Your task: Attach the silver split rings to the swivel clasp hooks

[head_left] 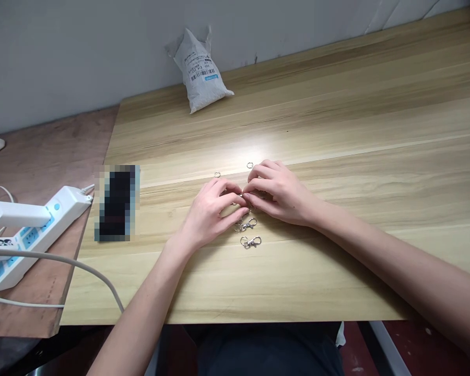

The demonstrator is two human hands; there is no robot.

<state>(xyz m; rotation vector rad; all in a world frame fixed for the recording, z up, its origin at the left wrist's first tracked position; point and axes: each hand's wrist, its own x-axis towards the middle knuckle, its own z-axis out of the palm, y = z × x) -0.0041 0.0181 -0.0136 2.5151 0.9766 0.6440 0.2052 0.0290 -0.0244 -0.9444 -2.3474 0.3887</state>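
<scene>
My left hand (211,209) and my right hand (278,190) meet fingertip to fingertip low over the wooden table. Both are closed in a pinch around something small, mostly covered by the fingers; a bit of metal shows there. Two metal swivel clasps, each with a ring at its left end, lie just below the fingers: an upper clasp (250,224) and a lower clasp (254,241). Beyond my left hand rests a loose metal ring (217,174). Another metal ring (250,165) lies just past my right fingers. More metal partly shows beneath the fingertips.
A white plastic parcel (201,78) leans at the wall. Left of my hands lies a pixelated, dark phone-like rectangle (117,203). A white power strip (43,235) with plugs sits on the brown board (82,130), and a grey cable (97,274) crosses onto the table.
</scene>
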